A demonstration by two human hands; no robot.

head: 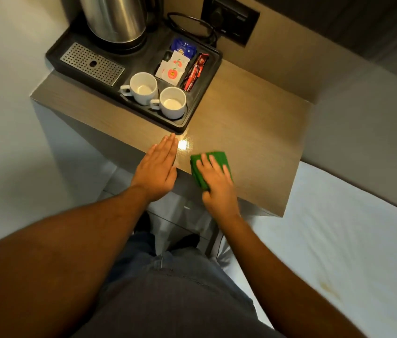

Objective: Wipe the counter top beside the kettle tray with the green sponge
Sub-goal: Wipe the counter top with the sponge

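Note:
A green sponge [198, 168] lies flat at the front edge of the wooden counter top [248, 132]. My right hand [217, 181] presses down on it, fingers spread over its top. Just left of it, my left hand [157, 172] rests flat on the counter's front edge, fingers straight and together, holding nothing. The black kettle tray [192, 115] sits on the left part of the counter, its near corner just beyond my left fingertips. A steel kettle [115, 19] stands at the tray's back.
The tray holds two white cups [143, 87], tea sachets [171, 70] and a perforated drip grate [92, 63]. A black power cord [192, 23] runs to a wall socket [231, 18]. A white bed [339, 240] lies right of the counter. A bright light glare [183, 144] sits between my hands.

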